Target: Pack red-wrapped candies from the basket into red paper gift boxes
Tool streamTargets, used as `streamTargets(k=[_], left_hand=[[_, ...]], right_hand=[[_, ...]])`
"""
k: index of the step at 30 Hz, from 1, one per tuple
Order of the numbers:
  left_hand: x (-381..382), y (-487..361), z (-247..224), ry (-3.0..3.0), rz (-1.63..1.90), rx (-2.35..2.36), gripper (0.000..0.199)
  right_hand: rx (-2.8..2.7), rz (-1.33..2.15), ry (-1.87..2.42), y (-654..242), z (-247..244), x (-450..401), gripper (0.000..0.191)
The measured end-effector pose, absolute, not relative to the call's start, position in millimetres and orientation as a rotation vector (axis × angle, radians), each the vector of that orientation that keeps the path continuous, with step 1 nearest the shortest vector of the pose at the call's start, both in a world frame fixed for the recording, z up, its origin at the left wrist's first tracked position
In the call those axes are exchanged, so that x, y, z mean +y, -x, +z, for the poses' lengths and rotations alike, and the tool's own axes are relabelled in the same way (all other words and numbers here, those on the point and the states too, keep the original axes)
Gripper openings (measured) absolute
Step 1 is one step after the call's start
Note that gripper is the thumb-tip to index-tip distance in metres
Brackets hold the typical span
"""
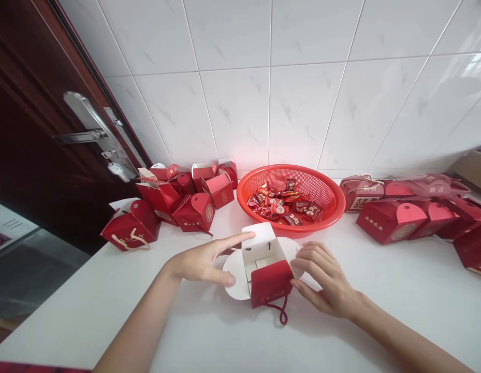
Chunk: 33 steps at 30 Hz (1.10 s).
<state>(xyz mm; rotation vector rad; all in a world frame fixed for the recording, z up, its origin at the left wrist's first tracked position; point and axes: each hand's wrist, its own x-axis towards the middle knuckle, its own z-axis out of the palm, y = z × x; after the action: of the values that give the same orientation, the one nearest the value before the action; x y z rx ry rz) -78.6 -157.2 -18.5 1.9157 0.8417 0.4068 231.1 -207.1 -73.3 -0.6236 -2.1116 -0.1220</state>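
Room lies nearside of the open box (273, 282), the basket (321, 188) blocking behind.

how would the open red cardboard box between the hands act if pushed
The open red cardboard box is probably light, given its thin walls. Its splayed white side flaps likely bend, being thin; its slack, curled red cord looks floppy.

A room apparently in a home: a dark, reddish-brown door (18, 77) with a metal lever handle (79, 137) and hanging keys (118, 169) stands at 10 o'clock, meeting a glossy white tiled wall (234, 114) at 12 o'clock. Against the tiles sits a plain white desk (201, 326) bearing a household-style red plastic basket (338, 199). Which room cannot be told.
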Motion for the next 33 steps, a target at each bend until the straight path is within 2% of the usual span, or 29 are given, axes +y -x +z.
streamTargets(k=[6,12,23,28,30,33], left_hand=[[-150,74,-32,-1.782,0.26,0.804,0.115],[-150,74,-29,-1.76,0.228,0.843,0.125],[-145,70,-32,-1.715,0.2,0.906,0.13],[-143,65,-31,-1.732,0.326,0.842,0.117],[-143,63,-29,-1.734,0.341,0.819,0.114],[-143,62,-29,-1.727,0.318,0.851,0.117]], right_hand=[[-2.188,-0.128,0.611,-232,-76,-208,0.038],[-2.177,-0.181,0.491,-233,-78,-209,0.039],[-2.152,-0.155,0.387,-235,-72,-208,0.029],[-2.153,-0.245,0.369,-232,-72,-209,0.026],[-2.132,-0.154,0.335,-231,-73,-209,0.024],[-2.068,0.106,0.34,-230,-74,-211,0.034]])
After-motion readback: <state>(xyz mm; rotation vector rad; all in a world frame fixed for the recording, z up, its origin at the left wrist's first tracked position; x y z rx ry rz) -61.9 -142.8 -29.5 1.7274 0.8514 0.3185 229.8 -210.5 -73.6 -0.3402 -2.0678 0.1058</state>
